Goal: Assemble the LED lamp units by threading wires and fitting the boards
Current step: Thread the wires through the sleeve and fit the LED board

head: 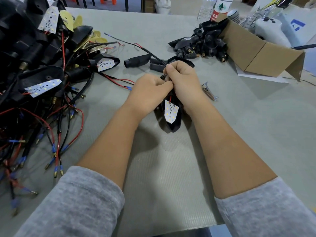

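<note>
Grey ribbed table mat [171, 168] carries a large heap of wired black lamp units [34, 65] at the left edge. Above the mat's centre, the left hand [147, 93] and right hand [184, 82], fingers curled, together grip a black plastic lamp housing [172, 124]. A white arrow-shaped LED board [171, 111] sits in it; the right hand's fingertips pinch its black sheathed cable [153, 54].

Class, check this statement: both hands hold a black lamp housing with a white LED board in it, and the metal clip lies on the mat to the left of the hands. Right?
Not quite. In the head view the metal clip lies right of the hands, beside the right hand. The left hand, lamp housing and LED board are as stated.
</note>
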